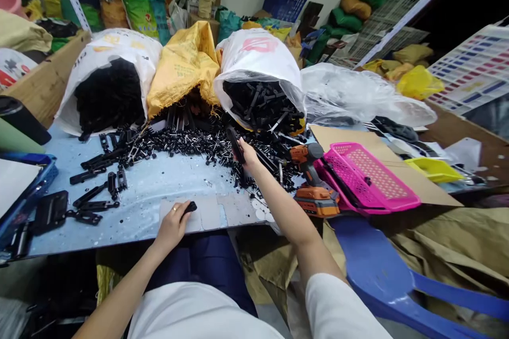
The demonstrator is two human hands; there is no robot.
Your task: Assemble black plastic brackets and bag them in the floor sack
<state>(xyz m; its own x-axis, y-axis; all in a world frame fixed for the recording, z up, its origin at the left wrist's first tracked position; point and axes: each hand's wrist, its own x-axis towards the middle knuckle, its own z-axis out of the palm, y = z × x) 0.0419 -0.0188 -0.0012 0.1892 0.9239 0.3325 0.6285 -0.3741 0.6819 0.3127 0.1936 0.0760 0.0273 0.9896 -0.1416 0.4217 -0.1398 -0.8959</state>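
Observation:
My right hand reaches out over the pile of small black plastic parts and is closed on a long black plastic strip. At the near table edge my left hand pinches a small black part against a grey patch on the light blue tabletop. Longer black brackets lie scattered to the left of that hand.
Open sacks of black parts stand at the back: white, yellow, white. An orange cordless drill and pink basket lie right of my arm. A blue chair is at right, a blue tray at left.

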